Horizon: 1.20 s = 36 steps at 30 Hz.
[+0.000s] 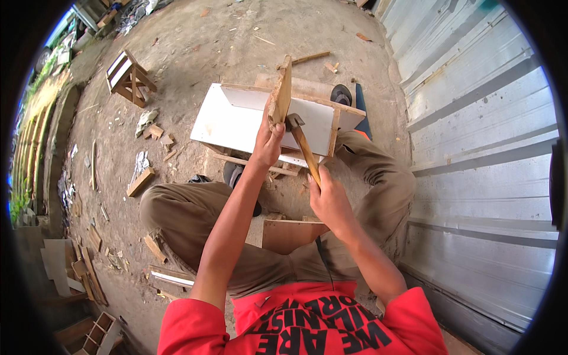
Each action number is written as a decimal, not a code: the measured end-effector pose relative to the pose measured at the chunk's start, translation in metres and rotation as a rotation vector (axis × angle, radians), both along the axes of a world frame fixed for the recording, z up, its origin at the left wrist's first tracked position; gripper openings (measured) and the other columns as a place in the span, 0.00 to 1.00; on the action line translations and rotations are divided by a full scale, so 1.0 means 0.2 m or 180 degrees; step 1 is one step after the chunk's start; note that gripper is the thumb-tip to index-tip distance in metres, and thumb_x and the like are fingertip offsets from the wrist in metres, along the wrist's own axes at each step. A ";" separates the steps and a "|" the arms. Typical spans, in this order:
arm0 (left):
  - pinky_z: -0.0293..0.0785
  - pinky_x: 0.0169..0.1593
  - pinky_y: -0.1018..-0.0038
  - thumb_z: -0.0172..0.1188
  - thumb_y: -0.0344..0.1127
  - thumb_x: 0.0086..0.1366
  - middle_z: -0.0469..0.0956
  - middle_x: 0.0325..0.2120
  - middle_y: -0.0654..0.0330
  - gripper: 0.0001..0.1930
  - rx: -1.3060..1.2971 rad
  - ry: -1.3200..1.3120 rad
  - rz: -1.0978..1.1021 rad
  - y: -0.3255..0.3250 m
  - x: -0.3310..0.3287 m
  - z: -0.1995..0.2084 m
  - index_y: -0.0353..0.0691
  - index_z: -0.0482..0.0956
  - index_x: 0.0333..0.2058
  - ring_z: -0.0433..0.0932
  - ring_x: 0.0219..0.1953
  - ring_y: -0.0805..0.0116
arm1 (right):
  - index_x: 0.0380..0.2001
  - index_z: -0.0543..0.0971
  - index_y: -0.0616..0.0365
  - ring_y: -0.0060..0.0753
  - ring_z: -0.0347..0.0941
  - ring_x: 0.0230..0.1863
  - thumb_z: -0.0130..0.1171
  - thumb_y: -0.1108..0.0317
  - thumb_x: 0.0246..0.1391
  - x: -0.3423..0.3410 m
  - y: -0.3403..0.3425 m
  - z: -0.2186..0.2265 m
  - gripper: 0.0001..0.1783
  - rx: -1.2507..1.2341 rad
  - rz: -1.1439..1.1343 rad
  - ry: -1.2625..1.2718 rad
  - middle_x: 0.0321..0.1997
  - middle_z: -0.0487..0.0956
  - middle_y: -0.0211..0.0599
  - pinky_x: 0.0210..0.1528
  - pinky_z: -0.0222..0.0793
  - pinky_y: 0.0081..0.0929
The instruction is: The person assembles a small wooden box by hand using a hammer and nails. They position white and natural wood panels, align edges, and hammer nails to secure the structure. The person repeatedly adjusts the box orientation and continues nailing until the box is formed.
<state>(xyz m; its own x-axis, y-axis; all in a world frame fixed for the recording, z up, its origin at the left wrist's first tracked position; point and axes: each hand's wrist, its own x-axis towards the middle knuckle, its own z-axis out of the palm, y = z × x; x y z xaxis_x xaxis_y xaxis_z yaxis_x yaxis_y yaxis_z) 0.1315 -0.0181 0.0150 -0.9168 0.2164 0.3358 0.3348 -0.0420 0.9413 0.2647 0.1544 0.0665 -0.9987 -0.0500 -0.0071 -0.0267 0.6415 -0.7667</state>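
Over the middle of the white box (222, 121), 1 wooden board (281, 94) is held up; its near end is gripped by the left hand (269, 142), at the near edge of the box; its long side is pointed from that edge toward the far side of the box; 1 hammer (305, 148) is held by its handle in the closed right hand (330, 198), nearer than the box; its head is placed just right of the board's near end; whether they touch cannot be told; the left hand is nearer to the board.
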 end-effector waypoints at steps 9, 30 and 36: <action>0.67 0.58 0.63 0.36 0.77 0.67 0.72 0.57 0.44 0.52 -0.0154 0.0190 0.0079 -0.06 -0.02 -0.16 0.33 0.52 0.71 0.71 0.56 0.59 | 0.41 0.72 0.66 0.46 0.76 0.28 0.65 0.59 0.60 -0.11 0.15 -0.06 0.20 -0.0379 -0.0872 0.0784 0.28 0.77 0.48 0.32 0.70 0.38; 0.35 0.75 0.51 0.10 0.83 0.58 0.34 0.74 0.43 0.58 -0.0688 -0.1357 -0.0408 0.20 -0.18 0.47 0.40 0.35 0.74 0.31 0.76 0.49 | 0.38 0.71 0.70 0.28 0.74 0.14 0.69 0.57 0.54 -0.58 0.36 0.08 0.26 -0.1494 -0.1586 0.0252 0.22 0.76 0.40 0.14 0.70 0.27; 0.49 0.68 0.36 0.15 0.84 0.58 0.42 0.73 0.40 0.59 -0.0948 -0.1606 -0.0419 0.23 -0.31 0.82 0.39 0.36 0.74 0.41 0.74 0.42 | 0.32 0.73 0.69 0.28 0.74 0.14 0.69 0.53 0.53 -0.64 0.43 0.39 0.26 -0.1361 -0.1539 0.0247 0.20 0.75 0.39 0.15 0.70 0.27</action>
